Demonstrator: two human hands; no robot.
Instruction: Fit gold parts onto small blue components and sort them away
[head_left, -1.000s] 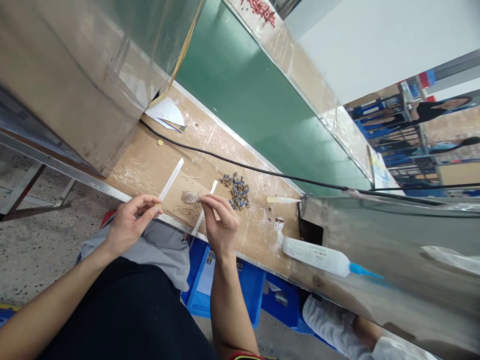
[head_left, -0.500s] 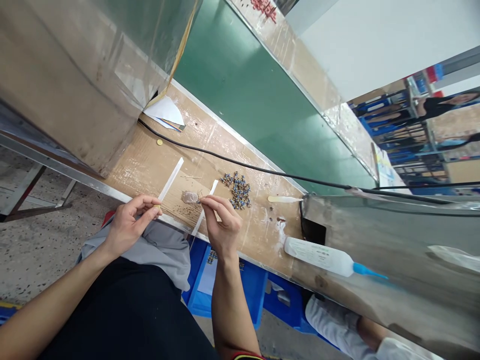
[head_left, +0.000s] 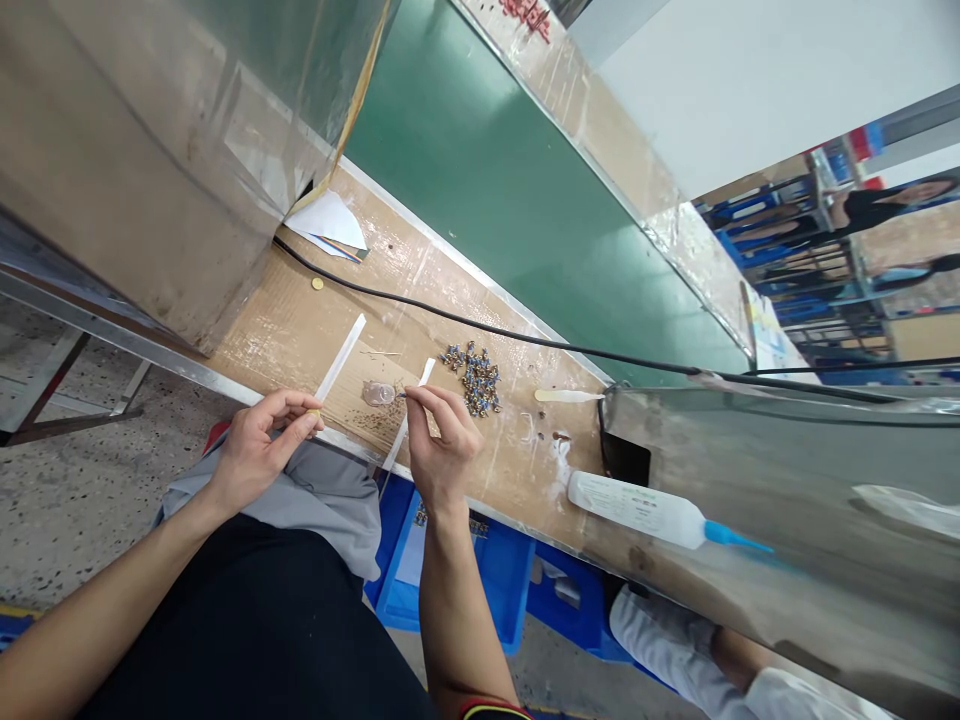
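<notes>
My left hand (head_left: 262,445) rests at the bench's near edge, fingers pinched on the near end of a white plastic strip (head_left: 341,355). My right hand (head_left: 442,440) is closed in a pinch on a tiny part, held right beside a small clear dish (head_left: 378,393) on the brown bench top (head_left: 300,330). A second white strip (head_left: 420,385) runs under that hand. A heap of several small blue and gold parts (head_left: 472,378) lies just beyond the right hand.
A black cable (head_left: 450,320) crosses the bench. A white squeeze bottle with a blue tip (head_left: 645,508) lies to the right beside a plastic-wrapped box (head_left: 787,500). A green conveyor belt (head_left: 525,190) runs behind. Blue bins (head_left: 495,580) stand under the bench. Another person's white sleeve (head_left: 675,640) shows at lower right.
The right hand's pinch has shifted slightly toward the clear dish. The left hand has stayed still.
</notes>
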